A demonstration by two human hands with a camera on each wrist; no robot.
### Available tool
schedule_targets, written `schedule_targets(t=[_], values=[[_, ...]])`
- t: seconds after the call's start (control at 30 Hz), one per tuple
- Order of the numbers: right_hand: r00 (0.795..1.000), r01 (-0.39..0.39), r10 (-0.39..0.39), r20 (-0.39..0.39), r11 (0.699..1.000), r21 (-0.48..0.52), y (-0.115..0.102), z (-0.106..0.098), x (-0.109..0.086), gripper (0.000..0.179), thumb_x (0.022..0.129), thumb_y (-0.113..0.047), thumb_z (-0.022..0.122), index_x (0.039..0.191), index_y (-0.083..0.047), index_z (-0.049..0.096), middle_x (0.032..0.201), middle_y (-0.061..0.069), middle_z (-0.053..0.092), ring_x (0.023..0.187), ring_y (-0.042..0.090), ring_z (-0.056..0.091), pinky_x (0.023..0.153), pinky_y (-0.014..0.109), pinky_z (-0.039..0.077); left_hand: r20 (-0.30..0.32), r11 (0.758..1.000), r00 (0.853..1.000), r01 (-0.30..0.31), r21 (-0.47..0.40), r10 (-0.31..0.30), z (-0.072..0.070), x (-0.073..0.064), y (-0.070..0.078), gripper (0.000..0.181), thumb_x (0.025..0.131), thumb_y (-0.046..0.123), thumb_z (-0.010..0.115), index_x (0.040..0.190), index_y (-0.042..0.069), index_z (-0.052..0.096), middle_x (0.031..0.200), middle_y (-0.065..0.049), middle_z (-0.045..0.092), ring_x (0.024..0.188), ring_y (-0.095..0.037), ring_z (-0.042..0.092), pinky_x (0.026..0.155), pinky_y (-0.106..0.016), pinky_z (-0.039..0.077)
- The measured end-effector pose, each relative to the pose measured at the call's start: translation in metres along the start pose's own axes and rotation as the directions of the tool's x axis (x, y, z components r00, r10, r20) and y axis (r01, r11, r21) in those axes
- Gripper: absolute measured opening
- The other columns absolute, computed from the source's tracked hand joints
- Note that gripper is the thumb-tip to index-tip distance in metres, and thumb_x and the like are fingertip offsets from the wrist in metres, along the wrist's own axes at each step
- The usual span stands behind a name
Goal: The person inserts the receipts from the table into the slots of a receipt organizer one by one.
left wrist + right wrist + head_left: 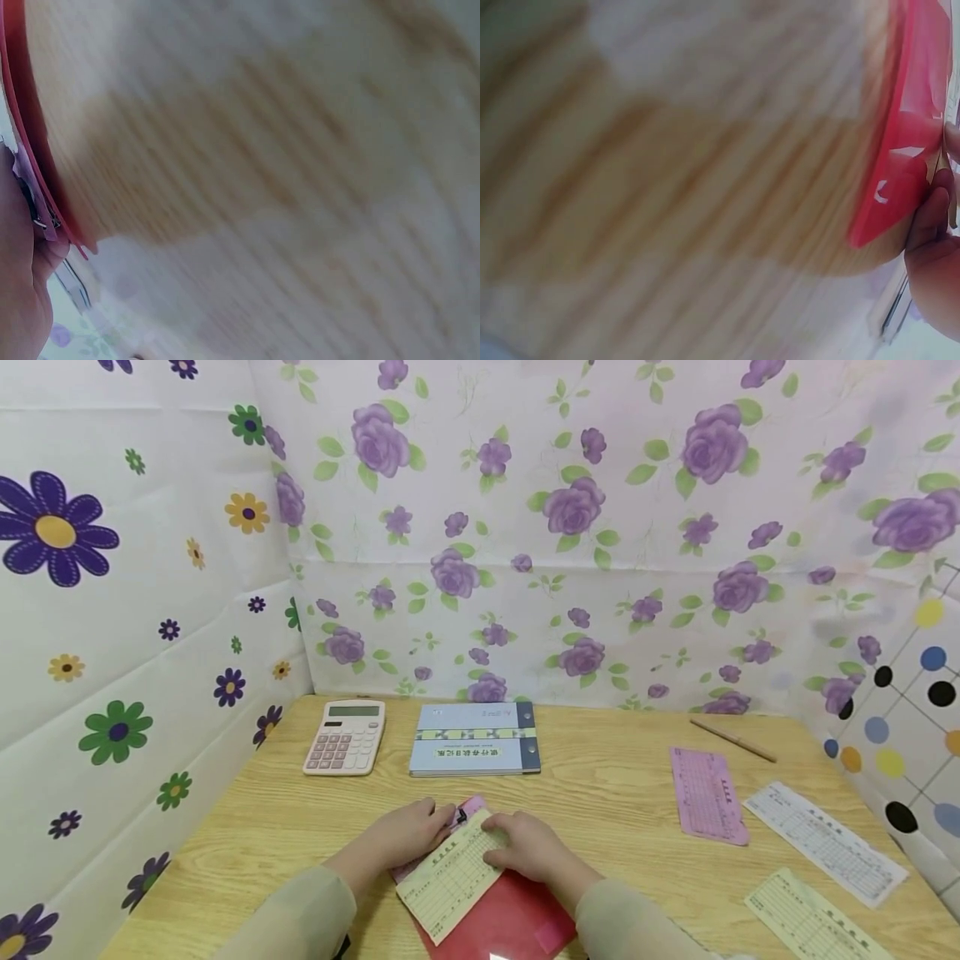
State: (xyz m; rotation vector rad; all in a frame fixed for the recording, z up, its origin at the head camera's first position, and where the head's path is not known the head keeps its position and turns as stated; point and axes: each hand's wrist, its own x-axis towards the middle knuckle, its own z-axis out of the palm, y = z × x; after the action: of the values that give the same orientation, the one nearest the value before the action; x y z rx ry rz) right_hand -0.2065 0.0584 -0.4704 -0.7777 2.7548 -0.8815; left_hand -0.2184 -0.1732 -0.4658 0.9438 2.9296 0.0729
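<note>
— What is being gripped, and where?
— A pink printed paper (475, 802) with a small black clip (462, 815) is held by the curled fingers of the left hand (409, 833). Farther right, a pale yellow rectangular paper form (448, 883) is pinched at its far right part by the partly closed right hand (531, 850).

— On what is that form laid?
— It is slanted over a glossy red plastic folder (498, 918) at the near middle of the wood-grained table (600, 777). The folder's near right part is left uncovered by the form.

— How is the far side bounded?
— The table's far edge is met by a white cloth (517, 539) printed with purple roses. Near that edge, a pale pink plastic calculator (347, 739) is set at the left, and a blue rectangular book (476, 760) to its right. Between book and hands, a strip of wood is left.

— And the right?
— A wider stretch of wood is left before a pink rectangular paper form (707, 797) is reached. Beyond it a slim brown stick (733, 741) is laid slantwise; just beside it, a white rectangular paper form (825, 843) is stretched towards the table's right edge. Nearer, a second pale yellow form (813, 922) is cut off by the view.
</note>
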Motion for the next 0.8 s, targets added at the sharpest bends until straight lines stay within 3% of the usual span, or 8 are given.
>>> schedule_targets(t=[0.13,0.33,0.6,0.8], values=[[1.000,0.012,-0.012,-0.016,0.999,-0.051,-0.002,0.000,0.000,0.042,0.081,-0.026,0.070,0.117,-0.007,0.063,0.097,0.009,0.063,0.081,0.019,0.052,0.076,0.037,0.044,0.024,0.998,0.999,0.027,-0.052,-0.025,-0.004,0.000,0.001,0.040,0.100,0.035,0.044,0.134,0.014,0.048,0.085,0.000,0.046,0.064,-0.012,0.044,0.057,-0.030,0.040],[1.000,-0.031,0.031,-0.002,0.997,-0.074,-0.002,0.001,0.002,0.042,0.081,-0.028,0.070,0.119,-0.010,0.062,0.097,0.007,0.063,0.083,0.019,0.053,0.077,0.037,0.045,0.084,0.987,0.993,0.090,-0.134,-0.079,-0.010,0.000,0.001,0.038,0.101,0.037,0.038,0.133,0.018,0.048,0.087,0.002,0.047,0.067,-0.012,0.047,0.059,-0.030,0.042],[0.999,-0.037,0.036,-0.010,0.994,-0.099,-0.007,0.001,0.003,0.043,0.083,-0.029,0.068,0.121,-0.011,0.062,0.097,0.008,0.064,0.084,0.021,0.055,0.077,0.038,0.045,0.075,0.993,0.996,0.048,-0.109,-0.040,-0.013,0.000,0.000,0.039,0.101,0.035,0.039,0.134,0.016,0.048,0.087,0.001,0.048,0.067,-0.011,0.046,0.061,-0.031,0.043],[0.998,-0.059,0.053,-0.041,0.987,-0.153,-0.012,0.005,0.004,0.043,0.085,-0.031,0.066,0.122,-0.011,0.060,0.098,0.011,0.066,0.090,0.028,0.058,0.078,0.042,0.047,0.024,0.998,1.000,-0.015,-0.059,0.016,-0.008,0.001,-0.002,0.035,0.099,0.030,0.045,0.130,0.014,0.050,0.083,0.000,0.047,0.064,-0.011,0.045,0.059,-0.031,0.043]])
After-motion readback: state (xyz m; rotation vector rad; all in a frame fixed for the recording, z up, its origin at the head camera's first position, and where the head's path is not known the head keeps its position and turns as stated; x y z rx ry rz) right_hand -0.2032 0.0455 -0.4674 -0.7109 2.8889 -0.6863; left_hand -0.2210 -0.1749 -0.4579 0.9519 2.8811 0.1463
